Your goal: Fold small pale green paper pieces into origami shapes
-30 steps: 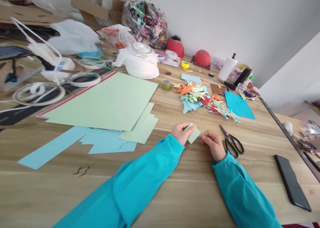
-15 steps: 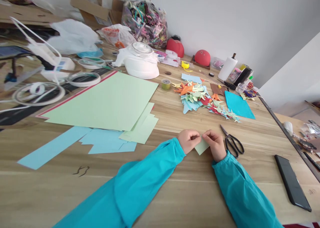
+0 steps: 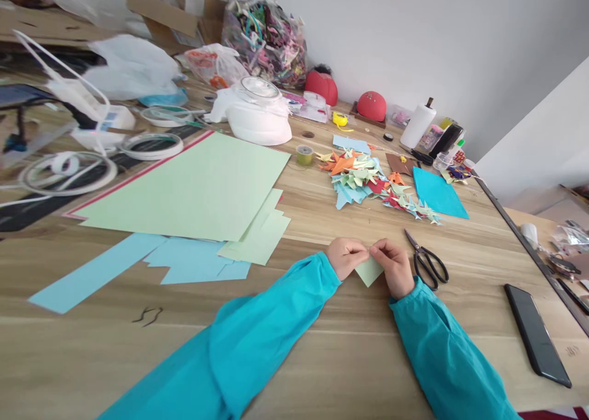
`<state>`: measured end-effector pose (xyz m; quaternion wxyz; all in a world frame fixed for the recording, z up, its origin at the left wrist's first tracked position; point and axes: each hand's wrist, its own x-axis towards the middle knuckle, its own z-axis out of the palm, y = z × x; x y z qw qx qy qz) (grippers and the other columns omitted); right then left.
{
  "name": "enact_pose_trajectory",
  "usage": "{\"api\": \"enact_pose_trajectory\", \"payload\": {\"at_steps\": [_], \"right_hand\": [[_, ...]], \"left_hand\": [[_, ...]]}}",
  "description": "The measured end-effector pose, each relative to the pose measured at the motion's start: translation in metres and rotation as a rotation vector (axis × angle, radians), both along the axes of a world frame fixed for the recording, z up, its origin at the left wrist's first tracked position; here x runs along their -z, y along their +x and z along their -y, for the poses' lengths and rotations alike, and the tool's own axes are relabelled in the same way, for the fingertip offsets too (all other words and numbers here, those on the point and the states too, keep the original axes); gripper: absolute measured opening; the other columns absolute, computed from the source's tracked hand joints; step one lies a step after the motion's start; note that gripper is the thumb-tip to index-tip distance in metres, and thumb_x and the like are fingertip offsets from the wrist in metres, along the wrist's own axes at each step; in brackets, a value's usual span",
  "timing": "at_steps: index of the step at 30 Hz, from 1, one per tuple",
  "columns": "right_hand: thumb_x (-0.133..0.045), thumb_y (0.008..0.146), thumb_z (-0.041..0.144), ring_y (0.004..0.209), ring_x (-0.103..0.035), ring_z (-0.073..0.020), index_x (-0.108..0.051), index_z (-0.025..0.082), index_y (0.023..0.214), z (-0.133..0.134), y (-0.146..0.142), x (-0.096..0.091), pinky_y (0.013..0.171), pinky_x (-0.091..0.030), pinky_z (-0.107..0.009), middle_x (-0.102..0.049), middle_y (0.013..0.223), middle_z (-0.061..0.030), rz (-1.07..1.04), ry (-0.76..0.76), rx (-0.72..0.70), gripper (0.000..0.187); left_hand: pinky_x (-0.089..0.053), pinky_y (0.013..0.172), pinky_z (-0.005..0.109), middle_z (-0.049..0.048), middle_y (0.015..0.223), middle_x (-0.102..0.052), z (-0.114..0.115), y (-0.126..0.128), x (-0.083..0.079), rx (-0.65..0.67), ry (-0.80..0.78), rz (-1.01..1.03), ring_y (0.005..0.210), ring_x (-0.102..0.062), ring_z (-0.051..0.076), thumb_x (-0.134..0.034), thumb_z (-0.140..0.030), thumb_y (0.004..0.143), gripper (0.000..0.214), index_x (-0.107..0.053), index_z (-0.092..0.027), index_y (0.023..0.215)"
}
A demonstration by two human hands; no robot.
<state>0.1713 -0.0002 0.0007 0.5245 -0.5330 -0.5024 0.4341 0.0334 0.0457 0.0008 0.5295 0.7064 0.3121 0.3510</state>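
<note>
Far left of the surface (image 3: 294,358): tape rolls (image 3: 64,170), untouched. Next to them, a large pale green sheet (image 3: 193,187) lies flat over a red-edged one, with smaller green offcuts (image 3: 257,236) at its near corner and light blue strips (image 3: 138,267) just below. Stock paper, so plenty left to cut by the look of it.

Centre, close to me: my left hand (image 3: 347,257) is pinched shut on the upper left edge of a small green paper piece (image 3: 369,271). The piece sits between both hands, low over the surface; I cannot tell whether its tip touches the wood. It shows as a triangle pointing toward me, so I judge an early fold is being set. Nothing like a finished figure yet.

My right hand (image 3: 396,267) is closed on the same piece, fingertips meeting the left's at the top edge.

Beyond the hands, a pile of folded paper shapes (image 3: 368,184) in green, blue, orange and red: many done already. Beside it, a teal sheet (image 3: 437,193).

Just right of my right hand: black scissors (image 3: 427,262), lying down, not in use. Farther right, a dark phone (image 3: 536,334), well apart.
</note>
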Motion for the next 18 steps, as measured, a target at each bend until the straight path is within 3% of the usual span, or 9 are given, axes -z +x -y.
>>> {"api": "enact_pose_trajectory", "payload": {"at_steps": [9, 18], "right_hand": [[-0.068, 0.066, 0.034, 0.049, -0.043, -0.0094, -0.057, 0.019, 0.064, -0.004, 0.003, 0.002, 0.047, -0.030, -0.022, -0.053, 0.054, 0.0043, -0.236, -0.032, 0.110, 0.019], [-0.073, 0.060, 0.034, 0.046, -0.045, -0.0079, -0.053, 0.019, 0.061, -0.011, 0.013, -0.004, 0.044, -0.033, -0.020, -0.051, 0.051, 0.0064, -0.471, -0.090, 0.289, 0.025]], "left_hand": [[-0.029, 0.048, 0.023, -0.0021, 0.045, -0.042, 0.002, -0.001, -0.003, -0.011, 0.012, 0.022, 0.047, -0.040, 0.008, -0.047, -0.020, 0.066, 0.026, -0.047, -0.015, 0.040], [-0.031, 0.043, 0.022, -0.0011, 0.047, -0.046, 0.004, -0.004, -0.006, -0.054, -0.107, 0.077, 0.042, -0.043, 0.008, -0.044, -0.018, 0.062, 0.021, -0.053, -0.015, 0.044]]}}
